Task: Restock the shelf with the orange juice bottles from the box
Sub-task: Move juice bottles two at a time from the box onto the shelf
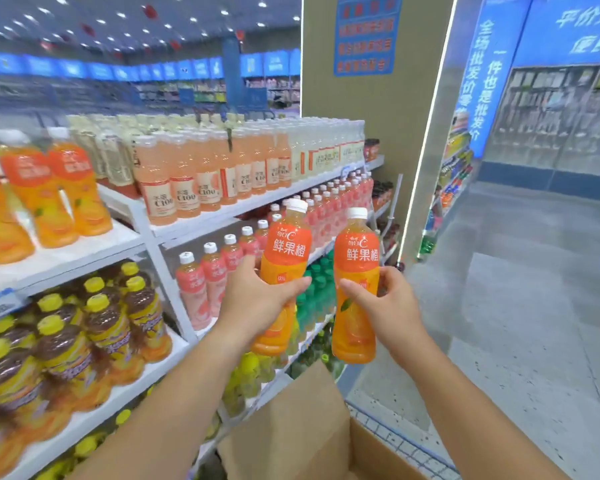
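I hold two orange juice bottles with white caps upright in front of the shelving. My left hand (253,299) grips one orange juice bottle (283,251) around its middle. My right hand (385,306) grips the other orange juice bottle (355,268) the same way, a little lower and to the right. The open cardboard box (302,420) sits below my arms at the bottom centre; its inside is hidden. Matching orange juice bottles (49,192) stand on the white shelf (84,252) at the upper left.
Pink and pale drink bottles (201,171) fill the top shelf ahead. Yellow-capped dark bottles (94,327) crowd the lower left shelf, pink bottles (201,278) the middle one. A beige pillar (371,105) ends the shelving. Grey floor (516,306) opens to the right.
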